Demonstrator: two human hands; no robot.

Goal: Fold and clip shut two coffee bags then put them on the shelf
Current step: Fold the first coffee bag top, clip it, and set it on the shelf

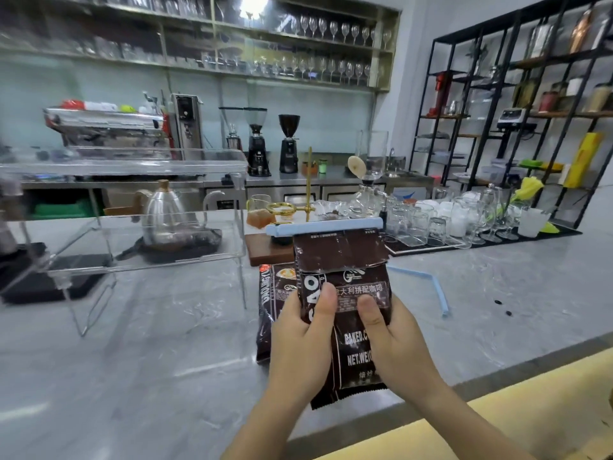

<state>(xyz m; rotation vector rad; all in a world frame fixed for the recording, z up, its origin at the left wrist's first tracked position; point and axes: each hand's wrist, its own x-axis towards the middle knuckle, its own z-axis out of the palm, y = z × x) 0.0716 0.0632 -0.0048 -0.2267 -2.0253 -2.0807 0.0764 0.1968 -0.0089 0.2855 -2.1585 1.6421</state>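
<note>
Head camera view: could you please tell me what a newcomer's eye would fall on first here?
First, the dark coffee bag held upright at centre by both hands, left hand and right hand, its top shut under a pale blue clip. Behind it a second coffee bag lies on the grey counter, with a spare blue clip open to the right. To the left stands a clear acrylic shelf.

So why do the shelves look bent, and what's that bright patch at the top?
In the head view, the wide-angle lens bows straight lines near the edges, so the glass shelves and black rack curve. The bright patch is glare up among the glass shelves. The edges are soft and smeared, like the espresso machine, while the clipped coffee bag held in both hands stays sharp.
</note>
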